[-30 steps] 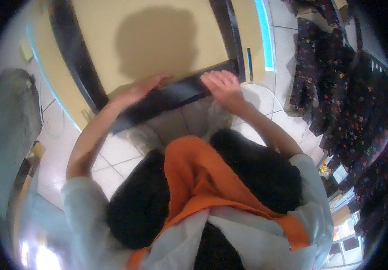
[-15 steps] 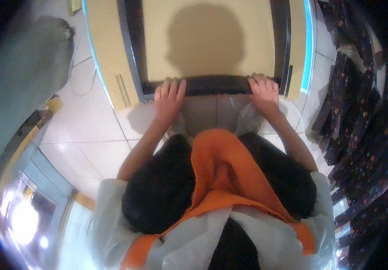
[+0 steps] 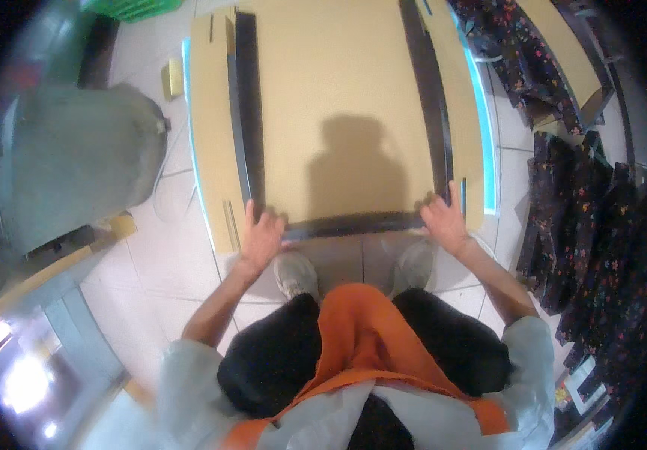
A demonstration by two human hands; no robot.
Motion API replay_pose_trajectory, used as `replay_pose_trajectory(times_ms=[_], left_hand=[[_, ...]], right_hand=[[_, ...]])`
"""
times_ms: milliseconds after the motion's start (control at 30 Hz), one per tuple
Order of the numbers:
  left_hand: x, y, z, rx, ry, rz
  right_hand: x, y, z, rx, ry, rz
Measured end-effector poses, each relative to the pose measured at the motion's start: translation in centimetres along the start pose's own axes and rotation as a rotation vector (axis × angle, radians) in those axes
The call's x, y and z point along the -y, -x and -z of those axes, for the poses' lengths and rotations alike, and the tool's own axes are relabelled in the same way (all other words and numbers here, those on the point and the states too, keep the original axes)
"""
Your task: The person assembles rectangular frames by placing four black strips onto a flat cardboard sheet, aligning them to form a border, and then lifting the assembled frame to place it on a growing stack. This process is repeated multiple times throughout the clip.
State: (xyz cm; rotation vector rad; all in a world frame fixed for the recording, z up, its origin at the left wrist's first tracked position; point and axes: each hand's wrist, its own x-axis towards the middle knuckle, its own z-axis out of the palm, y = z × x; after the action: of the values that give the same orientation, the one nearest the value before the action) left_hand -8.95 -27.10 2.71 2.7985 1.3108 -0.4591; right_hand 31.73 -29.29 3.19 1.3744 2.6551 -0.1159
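A large tan cardboard box blank (image 3: 331, 82) lies flat in front of me, with narrow dark strips standing up along its left, right and near sides. At its near left corner my left hand (image 3: 263, 236) grips the near dark strip (image 3: 357, 226), index finger stretched along the left strip (image 3: 248, 112). My right hand (image 3: 445, 223) holds the near right corner in the same way, its index finger pointing up along the right strip (image 3: 432, 97). The thumbs and curled fingers close over the near edge and are partly hidden. A head-and-shoulders shadow falls on the cardboard.
Light blue sheeting (image 3: 481, 135) edges the cardboard over a tiled floor (image 3: 158, 277). To the left is a large grey-green rounded object (image 3: 83, 165); a green crate (image 3: 132, 7) is beyond. Dark flower-patterned pieces (image 3: 609, 247) pile up on the right. My shoes (image 3: 296, 274) are close to the near edge.
The near dark strip and both hands now appear lower in view, and more of the cardboard shows. My index fingers have stretched out along the side strips; before, all fingers lay over the near strip.
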Motion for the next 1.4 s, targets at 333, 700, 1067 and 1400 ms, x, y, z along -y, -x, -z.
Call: replay_pose_trajectory(times_ms=[333, 700, 1067, 1400], left_hand=[[0.9, 0.9, 1.6, 0.139, 0.218, -0.018], [-0.8, 7.4, 2.1, 0.25, 0.358, -0.256], [14.3, -14.1, 2.8, -0.504, 0.916, 0.701], [18.3, -20.1, -1.4, -0.468, 1.41, 0.958]], right_hand=[[-0.6, 0.1, 2.4, 0.235, -0.06, -0.055], [1.0, 3.9, 3.8, 0.413, -0.257, 0.034], [-15.2, -15.1, 2.3, -0.441, -0.67, -0.611], [-18.3, -23.5, -1.3, -0.381, -1.129, -0.927]])
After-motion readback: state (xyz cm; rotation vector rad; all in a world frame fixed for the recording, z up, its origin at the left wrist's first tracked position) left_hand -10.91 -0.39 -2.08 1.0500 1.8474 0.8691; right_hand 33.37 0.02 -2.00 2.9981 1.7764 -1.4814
